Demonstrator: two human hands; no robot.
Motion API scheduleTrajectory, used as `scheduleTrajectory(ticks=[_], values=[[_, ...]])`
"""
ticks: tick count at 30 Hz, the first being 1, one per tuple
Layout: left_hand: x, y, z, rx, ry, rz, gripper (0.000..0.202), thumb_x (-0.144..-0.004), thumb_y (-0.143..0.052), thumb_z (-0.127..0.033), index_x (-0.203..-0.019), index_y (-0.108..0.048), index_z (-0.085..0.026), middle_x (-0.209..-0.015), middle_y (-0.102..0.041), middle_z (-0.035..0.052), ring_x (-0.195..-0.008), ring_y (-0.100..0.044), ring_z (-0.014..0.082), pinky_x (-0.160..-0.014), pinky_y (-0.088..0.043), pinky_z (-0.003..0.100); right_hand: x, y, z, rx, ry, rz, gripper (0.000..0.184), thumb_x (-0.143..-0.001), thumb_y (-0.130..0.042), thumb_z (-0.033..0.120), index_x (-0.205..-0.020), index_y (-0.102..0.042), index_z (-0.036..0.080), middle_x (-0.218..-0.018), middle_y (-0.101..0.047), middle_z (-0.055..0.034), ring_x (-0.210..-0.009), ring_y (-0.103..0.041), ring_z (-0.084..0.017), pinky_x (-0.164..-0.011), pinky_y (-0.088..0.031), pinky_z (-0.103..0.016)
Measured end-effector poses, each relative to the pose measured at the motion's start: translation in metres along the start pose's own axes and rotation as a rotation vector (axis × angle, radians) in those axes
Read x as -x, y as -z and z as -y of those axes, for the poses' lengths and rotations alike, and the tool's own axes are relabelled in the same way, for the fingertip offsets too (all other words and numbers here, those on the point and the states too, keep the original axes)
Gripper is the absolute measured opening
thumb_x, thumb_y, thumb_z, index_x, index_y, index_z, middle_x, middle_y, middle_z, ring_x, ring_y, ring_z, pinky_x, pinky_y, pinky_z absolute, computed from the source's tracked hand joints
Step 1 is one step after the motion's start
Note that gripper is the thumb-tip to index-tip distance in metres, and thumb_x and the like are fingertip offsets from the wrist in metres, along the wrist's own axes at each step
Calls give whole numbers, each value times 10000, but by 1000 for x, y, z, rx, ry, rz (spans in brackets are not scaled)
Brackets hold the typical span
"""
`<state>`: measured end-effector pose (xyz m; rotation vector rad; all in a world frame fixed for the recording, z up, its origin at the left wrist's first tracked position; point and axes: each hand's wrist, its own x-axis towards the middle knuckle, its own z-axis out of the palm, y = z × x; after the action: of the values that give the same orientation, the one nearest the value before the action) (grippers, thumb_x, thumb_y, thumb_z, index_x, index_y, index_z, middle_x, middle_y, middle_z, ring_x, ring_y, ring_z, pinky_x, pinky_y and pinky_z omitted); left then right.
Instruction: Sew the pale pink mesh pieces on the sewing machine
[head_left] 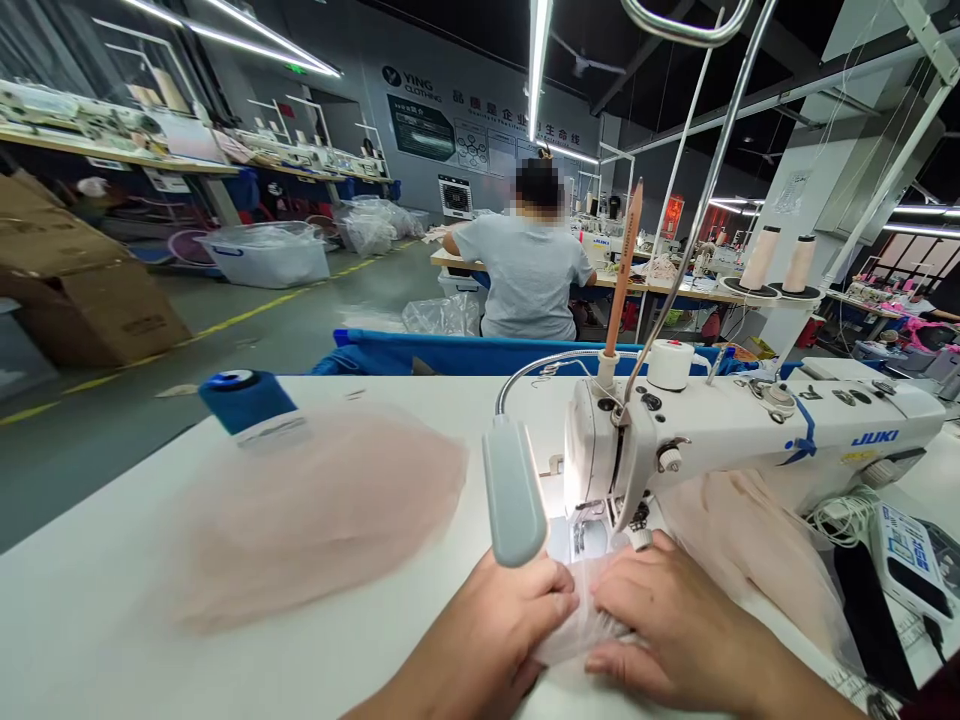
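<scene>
Both hands sit low in the middle of the view, close together, fingertips nearly meeting. The left hand (pixel 517 615) lies back up, its fingers (pixel 559 590) curled under into a loose fist, knuckles pointing right. The right hand (pixel 664 615) lies palm down, its fingers (pixel 611 600) stretched flat toward the left, with the thumb (pixel 607 662) spread below them and pointing the same way. The left forearm (pixel 420 700) is bare and slants up to the right from the bottom edge. The right forearm (pixel 780 690), also bare, slants up to the left from the lower right corner. Both wrists look straight.
</scene>
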<state>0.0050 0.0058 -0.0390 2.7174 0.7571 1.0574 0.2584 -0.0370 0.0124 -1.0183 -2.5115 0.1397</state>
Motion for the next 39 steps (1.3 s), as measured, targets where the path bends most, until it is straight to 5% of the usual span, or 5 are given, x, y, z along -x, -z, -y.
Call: scheduleTrajectory(ticks=[10,14,17,30,39], values=[[-13,1,6,-9,-15,-71,308,-917,-508,-65,-969,-747,-254,-1043,-768,54,-898,-677,254,-780,-487,352,-5,-13,-9,1,-53,5,359,-1014,-795,558,-1160,-683,249,-1081,-826,-65,-994,-718,-308,-914,-510,-420],[-22,9,0,199,124,-8,220,-1014,-478,-141,-930,-652,-247,-940,-732,26,-818,-668,207,-724,-512,289,-7,-26,-11,91,-57,-71,135,-961,-728,199,-1089,-696,226,-1031,-804,-68,-925,-690,-293,-846,-504,-399],[-25,15,-2,278,298,74,205,-1001,-454,-156,-965,-632,-249,-901,-704,8,-797,-657,200,-716,-514,280,-10,-29,-11,46,-74,-206,275,-887,-615,57,-1078,-707,232,-940,-770,-50,-875,-664,-269,-797,-500,-356],[-34,17,3,314,485,230,221,-885,-476,-233,-744,-646,-235,-780,-639,-10,-746,-653,194,-667,-492,262,-19,-22,-2,-160,-189,-340,293,-1156,-476,248,-956,-691,246,-831,-727,-21,-786,-670,-211,-796,-521,-315],[0,11,-9,55,-49,64,319,-1004,-467,-85,-889,-712,-252,-1025,-748,40,-872,-637,235,-774,-412,371,-2,-14,2,88,90,-176,330,-1145,-559,301,-823,-543,233,-796,-682,7,-786,-595,-197,-798,-397,-340]])
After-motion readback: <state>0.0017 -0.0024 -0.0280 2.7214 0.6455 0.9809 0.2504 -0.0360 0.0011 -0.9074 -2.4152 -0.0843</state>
